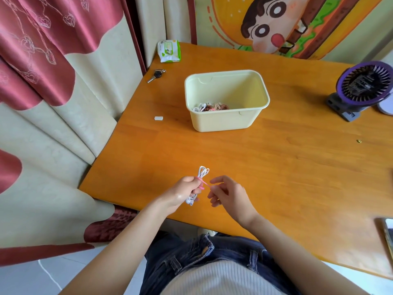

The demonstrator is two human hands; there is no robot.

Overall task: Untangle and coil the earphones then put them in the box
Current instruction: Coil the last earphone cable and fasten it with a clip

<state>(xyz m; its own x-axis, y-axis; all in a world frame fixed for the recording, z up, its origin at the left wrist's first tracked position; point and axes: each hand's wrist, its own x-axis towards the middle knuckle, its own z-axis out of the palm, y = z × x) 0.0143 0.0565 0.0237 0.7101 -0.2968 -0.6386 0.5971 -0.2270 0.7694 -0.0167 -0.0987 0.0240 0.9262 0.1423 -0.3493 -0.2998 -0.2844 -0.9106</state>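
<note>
Orange wooden surface (pixel 276 167) beside a red-and-cream curtain (pixel 42 60), hands at its near edge.
Coiled white earphones (pixel 203 172) gripped upright in the curled fingers (pixel 196 181) of the left hand (pixel 185 191), loops poking out above; pink band (pixel 204 183) round the coil, stretched sideways and pinched by the right hand (pixel 227 192); cream box (pixel 225 122) well beyond, other cords (pixel 210 107) inside.

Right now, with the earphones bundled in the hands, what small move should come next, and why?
Probably the right hand should wind the pink band once more over the white earphones. The left hand grips the coiled bundle, the band already circles it, and the right hand pulls a stretched loop of it sideways, so the tie looks unfinished.
</note>
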